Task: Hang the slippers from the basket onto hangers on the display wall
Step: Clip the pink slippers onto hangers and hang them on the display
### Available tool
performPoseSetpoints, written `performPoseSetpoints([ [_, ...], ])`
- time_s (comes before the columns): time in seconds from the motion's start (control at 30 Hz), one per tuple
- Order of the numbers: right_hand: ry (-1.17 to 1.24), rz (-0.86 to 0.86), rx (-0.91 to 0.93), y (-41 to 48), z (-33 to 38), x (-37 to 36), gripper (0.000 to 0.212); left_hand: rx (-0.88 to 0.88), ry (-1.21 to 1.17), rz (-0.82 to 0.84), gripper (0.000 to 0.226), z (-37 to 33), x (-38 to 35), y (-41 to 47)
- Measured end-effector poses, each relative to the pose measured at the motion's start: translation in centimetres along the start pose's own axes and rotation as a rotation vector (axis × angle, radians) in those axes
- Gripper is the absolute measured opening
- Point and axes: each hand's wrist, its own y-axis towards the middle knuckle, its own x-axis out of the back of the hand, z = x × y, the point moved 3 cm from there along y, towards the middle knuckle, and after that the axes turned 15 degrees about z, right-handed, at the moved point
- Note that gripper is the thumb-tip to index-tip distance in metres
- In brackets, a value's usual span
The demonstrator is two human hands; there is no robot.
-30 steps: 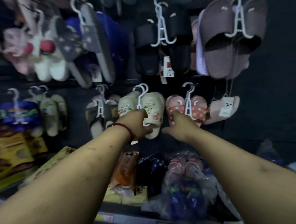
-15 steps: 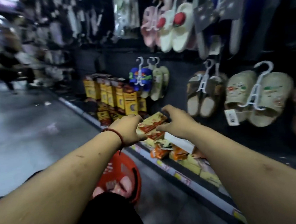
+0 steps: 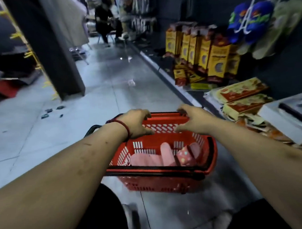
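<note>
A red plastic basket (image 3: 169, 182) with black handles stands on the grey floor in front of me. Pink slippers (image 3: 150, 159) lie inside it, one with a spotted strap (image 3: 184, 157). Both hands hover over the basket's far rim, fingers spread and holding nothing: my left hand (image 3: 137, 122), with a red string at its wrist, and my right hand (image 3: 194, 119). On the dark display wall at the upper right hang blue slippers (image 3: 251, 20) and pale green slippers (image 3: 283, 24) on white hangers (image 3: 244, 24).
A low shelf (image 3: 161, 72) runs along the right with yellow boxes (image 3: 201, 51), flat orange packets (image 3: 241, 92) and a white box (image 3: 289, 117). A dark pillar (image 3: 52, 49) stands at the left. A person (image 3: 105, 22) sits at the aisle's far end.
My view has swung from the display wall down and left to the floor basket. Both hands have left the hung slippers and now hover over the basket.
</note>
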Motion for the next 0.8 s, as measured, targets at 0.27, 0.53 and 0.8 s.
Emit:
performPoseSetpoints([
  [0.27,-0.041,0.232,-0.072,9.5,-4.2,-9.0,0.084,0.051,-0.036,0.212,0.064,6.3,-8.7,6.8],
  [0.53,-0.094,0.506,-0.148,17.4,-7.9,-16.6,0.074,0.23,0.286,0.743,0.06,12.4,-17.1,13.8],
  [0.8,-0.181,0.701,-0.186,19.9,-8.8,-21.7,0.057,0.354,0.194,0.927,0.038,17.1,-21.9,15.3],
])
